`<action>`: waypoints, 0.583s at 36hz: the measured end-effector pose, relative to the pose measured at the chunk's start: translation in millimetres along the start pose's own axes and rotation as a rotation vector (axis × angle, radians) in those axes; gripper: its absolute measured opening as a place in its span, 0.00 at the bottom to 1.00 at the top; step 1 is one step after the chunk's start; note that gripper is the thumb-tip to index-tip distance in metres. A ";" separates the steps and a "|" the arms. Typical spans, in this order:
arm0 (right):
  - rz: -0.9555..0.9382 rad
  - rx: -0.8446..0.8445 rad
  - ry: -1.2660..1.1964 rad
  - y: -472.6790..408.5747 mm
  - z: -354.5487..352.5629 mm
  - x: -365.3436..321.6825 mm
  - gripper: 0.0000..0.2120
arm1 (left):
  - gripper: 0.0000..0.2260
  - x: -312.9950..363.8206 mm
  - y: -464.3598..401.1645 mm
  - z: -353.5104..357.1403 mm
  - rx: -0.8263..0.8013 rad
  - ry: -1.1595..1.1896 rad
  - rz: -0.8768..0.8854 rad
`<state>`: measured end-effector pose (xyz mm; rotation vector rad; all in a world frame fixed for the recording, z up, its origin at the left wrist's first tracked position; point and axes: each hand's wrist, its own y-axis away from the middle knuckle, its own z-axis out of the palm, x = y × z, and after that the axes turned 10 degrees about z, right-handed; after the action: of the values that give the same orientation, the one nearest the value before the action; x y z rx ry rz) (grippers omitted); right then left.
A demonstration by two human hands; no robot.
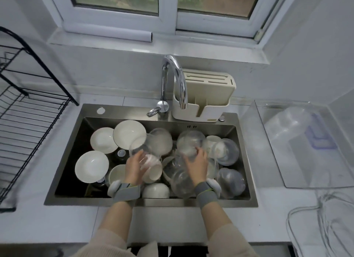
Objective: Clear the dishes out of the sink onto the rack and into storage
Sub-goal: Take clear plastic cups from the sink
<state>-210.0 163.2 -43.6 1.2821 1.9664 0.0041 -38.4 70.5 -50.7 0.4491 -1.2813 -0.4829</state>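
Dishes fill the stainless steel sink [65, 153]: three white plates on the left side — two [104, 140] [129, 137] leaning toward the back, one [92, 166] lying nearer the front — with white bowls [155, 190] near the front wall and clear glass bowls heaped across the middle and right.

Head view. Left hand [134, 167] curls round the rim of a clear glass bowl [141, 147], tilted above the pile. Right hand [197, 163] grips another clear glass bowl [190, 142], fingers wrapped over its near edge. Both wrists wear grey bands [207, 196].

Chrome faucet [173, 80] arches over the back rim; a cream knife-and-utensil holder [206, 95] stands just beside it, to the right.

Black wire dish rack [28, 107] sits on the counter left of the sink. Right of the sink, a clear plastic container [287, 130] lies on its side on a transparent board [306, 161]. White roll [107, 31] lies on the windowsill.
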 end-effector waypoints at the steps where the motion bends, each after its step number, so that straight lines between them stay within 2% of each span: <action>1: -0.019 0.002 0.037 -2.4 1.7 0.1 0.28 | 0.06 -0.5 -1.0 -1.4 -0.002 -0.003 0.009; 3: -0.025 0.030 0.087 -5.8 4.6 -2.8 0.30 | 0.07 -1.8 -1.7 -4.6 0.007 -0.020 0.032; 7: 0.117 0.055 0.070 -12.0 3.2 -9.4 0.36 | 0.05 -6.3 0.3 -8.2 0.058 -0.071 0.068; 9: 0.093 0.008 0.070 -14.0 2.7 -10.8 0.31 | 0.16 -7.5 1.9 -9.1 0.070 -0.086 0.068; 11: 0.054 -0.017 0.101 -14.0 2.9 -11.6 0.25 | 0.21 -7.5 4.0 -9.1 0.066 -0.109 0.083; 14: 0.075 -0.063 0.115 -12.4 2.8 -11.1 0.23 | 0.22 -8.0 6.9 -8.9 0.066 -0.111 0.082; 17: 0.104 -0.189 0.152 -10.3 3.8 -10.9 0.16 | 0.20 -8.2 8.2 -8.7 0.028 -0.130 0.100; 19: 0.062 -0.224 0.175 -6.2 5.2 -12.5 0.10 | 0.19 -8.1 9.4 -8.7 0.009 -0.139 0.104; 21: 0.013 -0.219 0.096 -1.3 5.1 -17.4 0.09 | 0.20 -7.7 10.7 -8.1 0.007 -0.136 0.105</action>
<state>-204.6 147.1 -37.3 1.1703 1.9763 0.2844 -31.2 84.0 -52.5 0.3570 -1.4302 -0.4262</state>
